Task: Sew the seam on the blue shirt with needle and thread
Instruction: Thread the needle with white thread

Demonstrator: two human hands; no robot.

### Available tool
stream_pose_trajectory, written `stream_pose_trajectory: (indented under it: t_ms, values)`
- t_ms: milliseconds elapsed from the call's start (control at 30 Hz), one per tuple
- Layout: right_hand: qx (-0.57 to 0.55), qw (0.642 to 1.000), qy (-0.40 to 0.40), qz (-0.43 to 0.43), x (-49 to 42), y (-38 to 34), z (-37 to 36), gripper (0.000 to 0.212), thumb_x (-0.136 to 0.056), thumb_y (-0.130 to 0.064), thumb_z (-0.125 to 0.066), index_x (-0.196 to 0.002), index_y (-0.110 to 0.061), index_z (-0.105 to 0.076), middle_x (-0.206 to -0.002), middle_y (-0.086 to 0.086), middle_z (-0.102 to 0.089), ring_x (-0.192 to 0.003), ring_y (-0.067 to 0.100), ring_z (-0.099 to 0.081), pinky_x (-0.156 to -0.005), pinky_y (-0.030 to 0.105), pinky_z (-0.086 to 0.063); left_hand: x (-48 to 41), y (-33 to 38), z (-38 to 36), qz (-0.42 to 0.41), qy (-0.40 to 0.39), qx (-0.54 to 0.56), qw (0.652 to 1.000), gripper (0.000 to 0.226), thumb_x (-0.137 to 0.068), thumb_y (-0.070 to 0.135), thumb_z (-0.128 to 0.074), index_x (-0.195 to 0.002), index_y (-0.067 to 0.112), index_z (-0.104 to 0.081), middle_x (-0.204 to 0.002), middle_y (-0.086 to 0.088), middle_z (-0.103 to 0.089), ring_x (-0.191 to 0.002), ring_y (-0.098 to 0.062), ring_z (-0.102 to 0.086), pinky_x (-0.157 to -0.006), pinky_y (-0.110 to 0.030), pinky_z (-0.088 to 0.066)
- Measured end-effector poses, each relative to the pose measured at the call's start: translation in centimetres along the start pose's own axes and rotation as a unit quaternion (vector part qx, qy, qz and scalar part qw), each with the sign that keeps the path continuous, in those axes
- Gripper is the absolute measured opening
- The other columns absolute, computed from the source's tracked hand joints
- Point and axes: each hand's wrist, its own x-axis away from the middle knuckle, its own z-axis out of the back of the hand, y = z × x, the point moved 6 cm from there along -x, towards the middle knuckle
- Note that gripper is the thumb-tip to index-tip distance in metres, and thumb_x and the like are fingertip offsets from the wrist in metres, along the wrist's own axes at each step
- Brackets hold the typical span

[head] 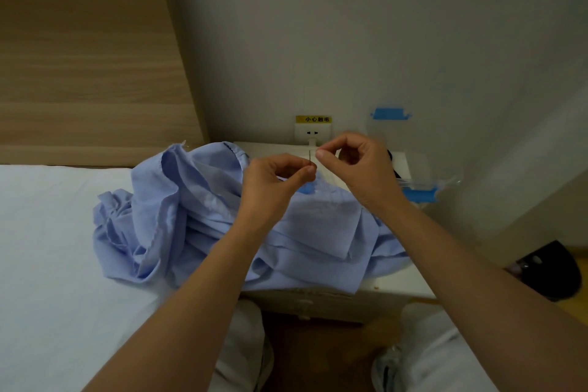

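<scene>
While the blue shirt [197, 216] lay crumpled across the white bench [402, 283], its left part spilling onto the bed [47, 248], both hands were raised just above it. The left grip [273, 181] pinched a needle [310, 158] between thumb and forefinger, holding it upright with the eye end up. The right grip [359, 165] hovered just beside the needle's top, thumb and forefinger closed on what looked like a pale thread [325, 172] — too fine to trace far. The other fingers of both hands were curled. The two grips were near each other but not touching.

A wall socket [313, 134] with a yellow label sat behind the bench, and a clear plastic bag [420, 191] with blue inside lay at the bench's right edge. A wooden headboard [79, 57] stood at the left.
</scene>
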Motion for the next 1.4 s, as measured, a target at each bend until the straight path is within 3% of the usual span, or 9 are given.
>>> stream_pose_trajectory:
  t_ms: [467, 1400]
  values:
    - [0.038, 0.999, 0.013, 0.036, 0.15, -0.25, -0.32, 0.011, -0.084, -0.008, -0.071, -0.077, -0.012, -0.063, -0.069, -0.012, -0.061, -0.061, 0.004, -0.053, -0.061, 0.019, -0.048, 0.05, 0.06, 0.10, -0.018, 0.018, -0.034, 0.999, 0.006, -0.085, 0.021, -0.070, -0.089, 0.019, -0.073, -0.080, 0.011, -0.071, -0.074, -0.002, -0.065, -0.069, -0.012, -0.050]
    - [0.051, 0.998, 0.011, 0.036, 0.06, -0.10, -0.57, 0.009, -0.084, -0.006, -0.070, -0.078, -0.005, -0.065, -0.069, -0.009, -0.062, -0.064, 0.021, -0.057, -0.061, 0.029, -0.051, 0.27, 0.49, -0.04, -0.023, 0.016, -0.032, 0.999, 0.005, -0.085, 0.018, -0.070, -0.088, 0.018, -0.074, -0.079, 0.010, -0.071, -0.073, -0.003, -0.064, -0.067, -0.009, -0.046]
